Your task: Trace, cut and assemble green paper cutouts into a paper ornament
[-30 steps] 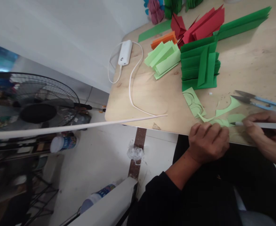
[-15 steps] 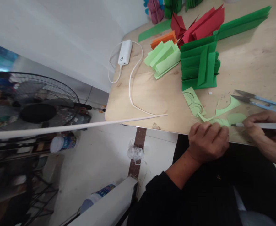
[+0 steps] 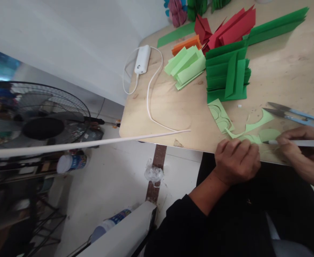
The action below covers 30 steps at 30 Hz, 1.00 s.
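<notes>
My right hand point(image 3: 303, 151) pinches a white pen point(image 3: 310, 143) whose dark tip touches a light green paper piece point(image 3: 250, 137) at the table's front edge. My left hand point(image 3: 237, 160) is closed, its curled fingers pressing on that piece from the near side; their tips are hidden. A rounded light green cutout point(image 3: 269, 134) lies just beside the pen tip. Beyond my left hand are a light green strip with curved cuts point(image 3: 221, 116) and a curved paper scrap point(image 3: 260, 121). Thread snips with blue handles point(image 3: 293, 112) lie beyond my right hand.
Folded dark green paper point(image 3: 226, 76), light green strips point(image 3: 187, 67), orange paper point(image 3: 186, 45) and red paper point(image 3: 232, 30) lie farther back. A white power bank point(image 3: 142, 59) has a cable point(image 3: 148, 103) crossing the table's left side. A fan point(image 3: 43, 125) stands at left.
Almost nothing differs. Both hands, the pen and the paper keep their places; only the view shifts very slightly.
</notes>
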{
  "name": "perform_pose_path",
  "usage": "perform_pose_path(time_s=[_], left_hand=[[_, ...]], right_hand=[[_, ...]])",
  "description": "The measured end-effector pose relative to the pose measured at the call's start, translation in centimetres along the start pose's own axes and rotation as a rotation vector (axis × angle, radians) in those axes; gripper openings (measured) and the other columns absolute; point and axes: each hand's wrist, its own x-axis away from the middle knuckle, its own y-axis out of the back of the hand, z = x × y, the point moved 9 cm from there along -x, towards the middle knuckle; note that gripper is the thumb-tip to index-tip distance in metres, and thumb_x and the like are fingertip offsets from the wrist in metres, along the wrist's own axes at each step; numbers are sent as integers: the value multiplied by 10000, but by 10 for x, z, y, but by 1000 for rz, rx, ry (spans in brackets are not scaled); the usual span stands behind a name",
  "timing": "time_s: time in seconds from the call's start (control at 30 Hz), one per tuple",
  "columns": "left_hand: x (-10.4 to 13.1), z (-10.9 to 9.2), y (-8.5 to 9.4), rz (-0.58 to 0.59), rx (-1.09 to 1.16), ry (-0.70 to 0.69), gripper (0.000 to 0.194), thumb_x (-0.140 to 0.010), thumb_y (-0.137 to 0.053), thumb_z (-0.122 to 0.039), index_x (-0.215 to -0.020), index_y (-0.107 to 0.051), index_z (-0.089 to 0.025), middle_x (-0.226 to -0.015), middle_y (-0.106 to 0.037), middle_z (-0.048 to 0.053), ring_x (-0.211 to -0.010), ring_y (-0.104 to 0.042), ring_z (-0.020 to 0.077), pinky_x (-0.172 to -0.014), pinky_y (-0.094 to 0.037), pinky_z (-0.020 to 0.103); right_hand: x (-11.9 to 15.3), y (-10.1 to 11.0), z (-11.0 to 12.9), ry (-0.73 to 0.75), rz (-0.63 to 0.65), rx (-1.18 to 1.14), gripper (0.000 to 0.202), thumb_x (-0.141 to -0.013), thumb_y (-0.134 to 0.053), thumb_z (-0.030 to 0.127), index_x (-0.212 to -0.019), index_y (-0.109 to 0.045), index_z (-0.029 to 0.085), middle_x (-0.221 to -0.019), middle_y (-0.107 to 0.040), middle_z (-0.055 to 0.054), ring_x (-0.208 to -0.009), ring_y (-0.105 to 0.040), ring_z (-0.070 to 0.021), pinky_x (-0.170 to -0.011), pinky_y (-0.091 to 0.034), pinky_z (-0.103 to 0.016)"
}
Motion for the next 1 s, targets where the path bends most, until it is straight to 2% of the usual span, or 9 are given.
perform_pose_path(time_s=[0.1, 0.27, 0.43, 0.63, 0.87, 1.0], left_hand=[[-2, 0, 3, -14, 4, -4, 242, -825, -512, -283, -945, -697, -183, -988, -678, 52, -890, -570, 182, -830, -382, 359], [-5, 1, 15, -128, 17, 6, 220, -809, -520, -268, -882, -701, -166, -944, -687, 37, -868, -569, 165, -819, -396, 336], [-6, 1, 13, -105, 14, 5, 211, -811, -527, -260, -889, -699, -166, -939, -691, 39, -864, -572, 170, -812, -394, 340], [-8, 1, 17, -149, 17, -11, 213, -803, -517, -257, -866, -699, -164, -921, -692, 33, -840, -570, 164, -793, -402, 333], [-5, 1, 12, -109, 17, 2, 221, -810, -521, -256, -901, -700, -162, -952, -698, 36, -868, -580, 167, -824, -399, 337], [-4, 1, 11, -101, 20, 7, 222, -816, -516, -253, -902, -702, -166, -965, -701, 39, -880, -584, 170, -826, -397, 341]], right_hand=[[-1, -2, -3, -46, 16, -33, 192, -765, -508, 413, -688, -551, 242, -658, -605, 9, -595, -570, -150, -541, -401, -296], [1, -1, -6, -65, 21, -26, 209, -756, -492, 430, -678, -556, 247, -658, -600, 5, -611, -573, -163, -551, -399, -311], [1, 0, -9, -97, 18, -57, 205, -739, -506, 431, -670, -553, 244, -646, -599, 3, -604, -572, -163, -566, -421, -314], [-1, -1, -7, -108, 32, -56, 225, -738, -489, 449, -660, -550, 247, -647, -602, 0, -612, -580, -166, -574, -424, -320], [2, 6, -22, -240, 5, -42, 213, -699, -537, 457, -664, -582, 252, -651, -608, -1, -623, -576, -175, -598, -431, -339], [1, -1, -19, -256, 26, -83, 236, -703, -548, 483, -681, -586, 252, -683, -618, -3, -640, -579, -171, -615, -436, -339]])
